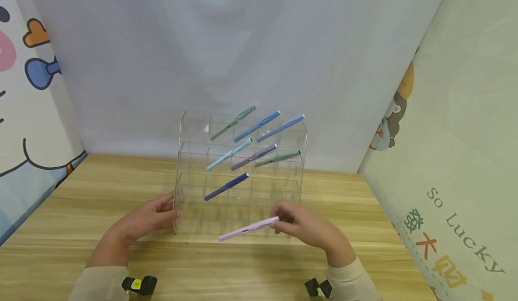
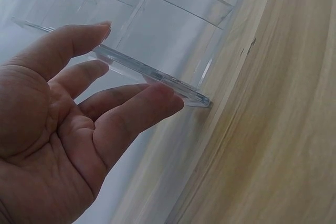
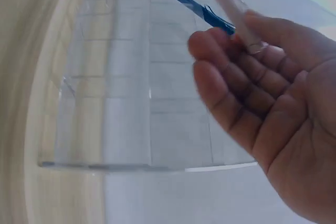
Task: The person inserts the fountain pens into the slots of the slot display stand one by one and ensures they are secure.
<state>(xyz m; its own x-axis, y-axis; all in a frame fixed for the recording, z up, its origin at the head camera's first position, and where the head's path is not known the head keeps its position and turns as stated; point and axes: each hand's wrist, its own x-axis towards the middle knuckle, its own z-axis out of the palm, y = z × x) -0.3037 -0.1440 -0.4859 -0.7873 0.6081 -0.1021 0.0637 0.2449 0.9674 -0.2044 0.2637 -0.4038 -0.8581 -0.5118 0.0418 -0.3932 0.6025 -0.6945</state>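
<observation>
A pale pink pen (image 1: 247, 228) with a clip is pinched by its right end between the thumb and fingers of my right hand (image 1: 301, 227). It slants in front of the lowest tier of a clear acrylic pen rack (image 1: 238, 212). In the right wrist view the pink pen (image 3: 227, 1) is blurred, and its held end lies against the fingers. My left hand (image 1: 147, 218) is at the rack's left side panel. Its loosely extended fingers (image 2: 139, 106) touch the panel's edge in the left wrist view and hold no pen.
Several pens lie slanted in the rack: green (image 1: 232, 123), blue (image 1: 256, 126) and periwinkle (image 1: 281, 128) on top; light blue (image 1: 229, 154), purple (image 1: 253, 157) and green (image 1: 277, 158) below; then a navy pen (image 1: 226, 187). The rack stands on a wood-grain table (image 1: 210, 269) before a pale curtain (image 1: 251, 45).
</observation>
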